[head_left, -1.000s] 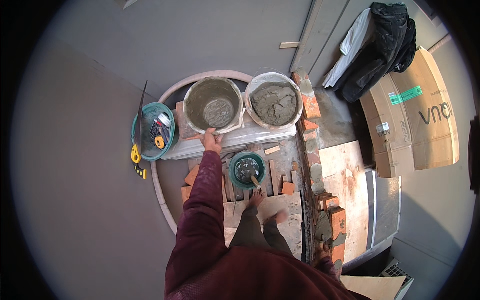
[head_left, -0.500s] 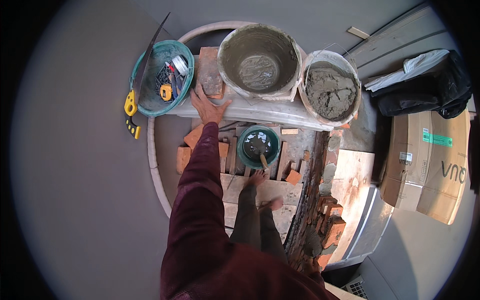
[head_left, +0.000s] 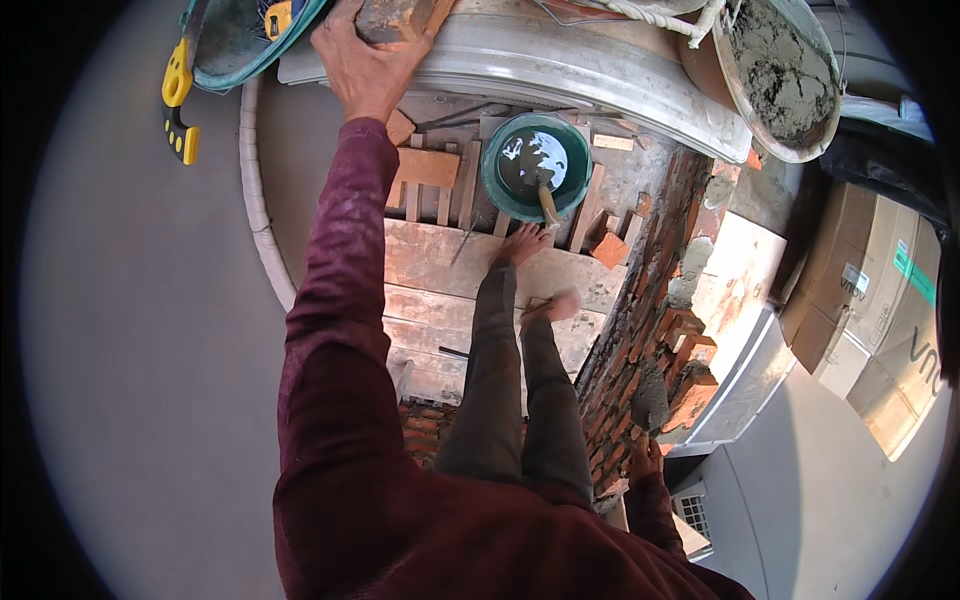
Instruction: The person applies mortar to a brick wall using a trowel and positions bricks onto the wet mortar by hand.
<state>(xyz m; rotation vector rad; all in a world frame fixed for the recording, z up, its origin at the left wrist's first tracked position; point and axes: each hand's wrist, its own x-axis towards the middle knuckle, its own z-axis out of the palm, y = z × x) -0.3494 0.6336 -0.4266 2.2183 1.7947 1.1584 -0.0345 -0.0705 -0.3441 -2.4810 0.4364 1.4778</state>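
Observation:
My left hand (head_left: 368, 68) spans the near end of a brick (head_left: 392, 18) at the top of the view, fingers on its left side and thumb on its right. The brick is at the ledge (head_left: 560, 62), its far end cut off by the picture's edge. At the lower right, my right hand (head_left: 646, 458) is closed around the handle of a trowel (head_left: 650, 398). The trowel's grey blade is over the brick wall (head_left: 640, 350), beside several loose bricks (head_left: 692, 392) on its top.
A green bowl of water (head_left: 536, 165) with a wooden-handled tool stands by my bare feet on planks (head_left: 460, 262). A mortar bucket (head_left: 781, 75) is at the upper right. A yellow-handled saw (head_left: 177, 95) rests on a green basin (head_left: 222, 75). Cardboard boxes (head_left: 870, 310) stand at right.
The view has shifted, so the ledge and buckets sit higher. My left hand has gone from the brick's near edge to a grip around its end. My right hand has come into sight.

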